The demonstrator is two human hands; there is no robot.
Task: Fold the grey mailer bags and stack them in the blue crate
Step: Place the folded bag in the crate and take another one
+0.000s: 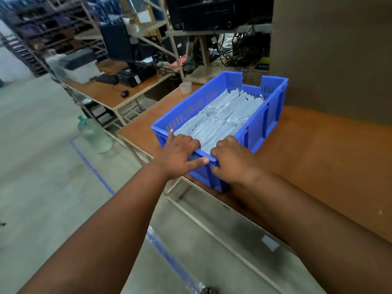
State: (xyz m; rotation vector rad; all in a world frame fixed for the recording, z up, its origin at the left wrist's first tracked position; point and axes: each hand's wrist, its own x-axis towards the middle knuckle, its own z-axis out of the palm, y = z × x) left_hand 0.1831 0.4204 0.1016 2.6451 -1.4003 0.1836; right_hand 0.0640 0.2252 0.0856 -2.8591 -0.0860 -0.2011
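Head view, looking down along both forearms: both hands are on the near short wall of the blue slotted plastic crate (186, 115), which sits on the brown wooden worktable (318, 158) with its near corner right at the table edge. Left hand (180, 154) is clamped over the rim, fingers curled inside, thumb pressed flat along the outside of the rim. Right hand (233, 160) grips the same rim just beside it, fingers hooked over the top, thumb side hidden against the wall. A short bare strip of rim shows between the two grips.

Just beyond the fingers, inside the crate, the folded grey plastic mailer bags (224, 115) lie packed in long overlapping rows, running away from the grip toward the far notched wall. The crate looks nearly full, so stacking seems far along.

Two-handed hold on one end reads as a grip for dragging or squaring the crate, probably toward the person; it is too low and one-sided for a lift. Risk: the near corner already meets the table edge, so pulling further could tip it.

Left of the grip, below table level, clear plastic water bottles (93, 132) stand on the floor, well apart.
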